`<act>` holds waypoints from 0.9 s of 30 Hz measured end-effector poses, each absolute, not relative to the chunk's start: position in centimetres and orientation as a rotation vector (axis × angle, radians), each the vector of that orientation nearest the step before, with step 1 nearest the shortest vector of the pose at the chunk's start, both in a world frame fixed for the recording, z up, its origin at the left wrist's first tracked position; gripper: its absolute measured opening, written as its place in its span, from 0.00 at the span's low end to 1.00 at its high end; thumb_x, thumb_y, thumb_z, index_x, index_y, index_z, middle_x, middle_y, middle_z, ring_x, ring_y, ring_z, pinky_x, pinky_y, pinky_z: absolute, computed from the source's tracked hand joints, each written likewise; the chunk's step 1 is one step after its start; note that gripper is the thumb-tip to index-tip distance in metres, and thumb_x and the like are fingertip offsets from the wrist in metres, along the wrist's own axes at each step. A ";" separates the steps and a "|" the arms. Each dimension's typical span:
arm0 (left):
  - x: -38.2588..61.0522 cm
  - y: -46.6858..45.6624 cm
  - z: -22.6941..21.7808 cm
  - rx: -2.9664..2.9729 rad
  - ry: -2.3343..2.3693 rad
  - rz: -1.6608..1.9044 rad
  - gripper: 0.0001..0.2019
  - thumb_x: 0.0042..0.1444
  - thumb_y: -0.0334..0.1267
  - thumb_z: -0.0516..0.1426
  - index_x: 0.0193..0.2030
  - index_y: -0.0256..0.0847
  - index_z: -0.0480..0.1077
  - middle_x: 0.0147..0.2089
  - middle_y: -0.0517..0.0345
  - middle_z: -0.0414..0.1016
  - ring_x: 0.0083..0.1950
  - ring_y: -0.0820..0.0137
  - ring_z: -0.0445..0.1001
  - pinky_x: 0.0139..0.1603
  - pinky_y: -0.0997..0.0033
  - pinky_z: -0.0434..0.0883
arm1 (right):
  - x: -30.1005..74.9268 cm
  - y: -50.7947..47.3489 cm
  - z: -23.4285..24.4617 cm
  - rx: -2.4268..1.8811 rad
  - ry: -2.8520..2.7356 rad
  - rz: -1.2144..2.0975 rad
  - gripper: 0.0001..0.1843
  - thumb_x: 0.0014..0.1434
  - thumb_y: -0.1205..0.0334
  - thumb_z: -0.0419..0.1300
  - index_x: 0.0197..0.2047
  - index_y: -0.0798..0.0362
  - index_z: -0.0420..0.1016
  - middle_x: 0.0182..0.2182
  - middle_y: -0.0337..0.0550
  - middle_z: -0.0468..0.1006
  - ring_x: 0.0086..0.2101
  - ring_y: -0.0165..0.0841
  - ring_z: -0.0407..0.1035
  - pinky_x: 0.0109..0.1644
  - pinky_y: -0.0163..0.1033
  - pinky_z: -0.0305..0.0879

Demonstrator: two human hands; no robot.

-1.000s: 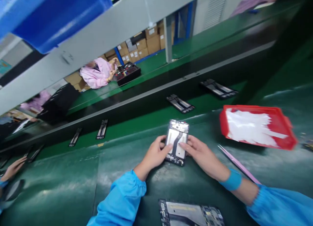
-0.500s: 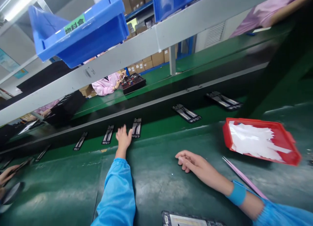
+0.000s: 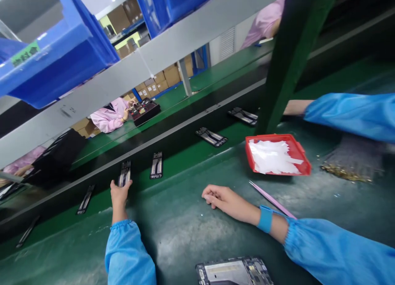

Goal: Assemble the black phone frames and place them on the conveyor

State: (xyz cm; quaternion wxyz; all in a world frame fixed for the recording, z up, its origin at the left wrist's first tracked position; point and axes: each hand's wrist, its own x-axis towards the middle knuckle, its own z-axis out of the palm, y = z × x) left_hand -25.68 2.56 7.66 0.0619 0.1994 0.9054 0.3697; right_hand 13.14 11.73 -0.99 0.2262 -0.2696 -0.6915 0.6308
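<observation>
My left hand [image 3: 119, 194] reaches to the green belt, thumb and fingers on either side of a phone frame [image 3: 125, 172] with silver and black inner parts. My right hand [image 3: 219, 198] rests over the bench with its fingers curled in and nothing visible in them. Pink tweezers [image 3: 273, 200] lie beside my right wrist, which wears a blue band [image 3: 264, 219]. Close to me, at the bottom edge, lies a larger-looking opened phone frame [image 3: 234, 272], partly cut off.
Several more phone frames, such as one [image 3: 156, 165], lie along the belt. A red tray [image 3: 304, 163] holds white strips. Behind a green post [image 3: 293, 63] a co-worker's blue sleeve [image 3: 348, 114] reaches in. Blue bins [image 3: 68, 59] sit on the rail overhead.
The view has turned to the right. My left hand, earlier spread between two phone frames, now has one between its thumb and fingers. A co-worker's blue sleeve has come into view at right.
</observation>
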 end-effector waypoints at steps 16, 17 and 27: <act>-1.7 4.4 -0.5 1.345 1.790 1.425 0.15 0.63 0.50 0.60 0.46 0.42 0.66 0.41 0.53 0.79 0.41 0.66 0.80 0.44 0.67 0.76 | 14.7 13.4 0.1 -0.987 -1.922 1.046 0.14 0.58 0.65 0.68 0.44 0.50 0.68 0.26 0.28 0.66 0.26 0.28 0.62 0.33 0.33 0.55; -2.1 4.5 -0.6 1.432 1.812 1.401 0.15 0.62 0.48 0.61 0.47 0.41 0.67 0.41 0.52 0.80 0.41 0.64 0.81 0.44 0.66 0.76 | 14.7 13.6 0.1 -1.007 -1.912 0.992 0.15 0.57 0.65 0.70 0.43 0.50 0.68 0.26 0.28 0.66 0.27 0.28 0.62 0.33 0.33 0.55; -3.0 4.8 -0.4 1.573 1.926 1.318 0.19 0.67 0.53 0.54 0.42 0.39 0.76 0.38 0.48 0.81 0.41 0.58 0.80 0.45 0.62 0.75 | 15.2 13.3 0.2 -0.737 -2.165 0.767 0.12 0.60 0.65 0.72 0.38 0.51 0.71 0.32 0.34 0.75 0.31 0.28 0.68 0.35 0.33 0.59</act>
